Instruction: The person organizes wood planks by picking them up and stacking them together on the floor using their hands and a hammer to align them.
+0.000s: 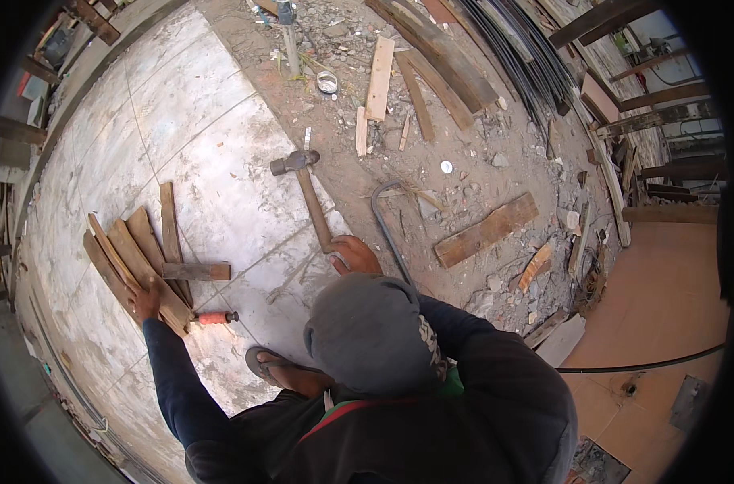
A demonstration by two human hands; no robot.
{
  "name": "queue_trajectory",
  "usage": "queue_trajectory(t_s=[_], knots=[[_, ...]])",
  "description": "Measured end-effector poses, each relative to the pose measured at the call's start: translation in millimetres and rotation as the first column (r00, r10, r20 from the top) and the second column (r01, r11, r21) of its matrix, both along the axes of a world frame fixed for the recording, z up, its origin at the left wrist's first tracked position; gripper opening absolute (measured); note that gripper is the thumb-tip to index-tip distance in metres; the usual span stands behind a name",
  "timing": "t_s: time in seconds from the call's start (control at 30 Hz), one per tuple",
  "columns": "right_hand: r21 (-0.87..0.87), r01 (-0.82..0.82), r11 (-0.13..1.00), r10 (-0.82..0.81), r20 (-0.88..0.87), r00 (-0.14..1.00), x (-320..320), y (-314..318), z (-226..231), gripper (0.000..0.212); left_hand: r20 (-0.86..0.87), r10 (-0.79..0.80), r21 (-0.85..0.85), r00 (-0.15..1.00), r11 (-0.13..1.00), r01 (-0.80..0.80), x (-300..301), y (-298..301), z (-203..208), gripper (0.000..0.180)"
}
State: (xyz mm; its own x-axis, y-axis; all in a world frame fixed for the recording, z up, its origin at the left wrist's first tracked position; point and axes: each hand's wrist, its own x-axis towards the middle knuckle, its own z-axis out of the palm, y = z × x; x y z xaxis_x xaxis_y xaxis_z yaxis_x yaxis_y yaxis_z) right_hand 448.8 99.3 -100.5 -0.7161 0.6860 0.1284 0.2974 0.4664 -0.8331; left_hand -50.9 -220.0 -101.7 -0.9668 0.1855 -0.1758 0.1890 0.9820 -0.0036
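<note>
At the left, my left hand (145, 300) is on a fan of weathered wooden planks (145, 250), its fingers closed about a narrow plank near the lower end. A short board (196, 272) lies across these planks. Just below it is a tool with a red handle (214, 318) and a dark end knob; the rest of it is hidden. My right hand (357, 255) is closed at the lower end of a wooden hammer handle (313, 202). The hammer's metal head (294, 162) points away from me, at the slab's edge. A sandalled foot (282, 367) shows between my arms.
A bent dark metal bar (383, 218) lies right of my right hand. Rubble ground beyond holds a loose board (486, 229), several planks (380, 78), a metal ring (326, 81) and black rods (520, 56). A grey cap (367, 327) blocks the lower middle.
</note>
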Motion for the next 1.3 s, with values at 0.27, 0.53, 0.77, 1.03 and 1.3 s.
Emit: queue_trajectory(t_s=[0.27,0.53,0.77,1.03,1.3], knots=[[0.167,0.478,0.863,-0.489,0.033,0.872,34,131,-30,0.03,-0.132,-0.14,0.027,0.981,0.989,0.144,-3,2,8,0.082],[0.353,0.592,0.725,-0.683,0.257,0.683,68,292,-67,0.051,-0.194,-0.541,-0.081,0.818,0.84,0.536,-5,40,65,0.033],[0.352,0.487,0.799,-0.598,0.538,0.594,54,370,-77,0.066,0.173,-0.877,-0.123,0.449,0.433,0.893,101,146,167,0.027],[-0.201,0.47,0.86,-0.404,0.295,0.866,39,335,-82,0.043,0.468,-0.807,0.208,0.361,0.498,0.842,170,106,152,0.034],[0.502,0.51,0.699,-0.707,0.376,0.599,107,383,-58,0.05,0.509,-0.677,0.121,0.531,0.668,0.735,121,59,118,0.036]])
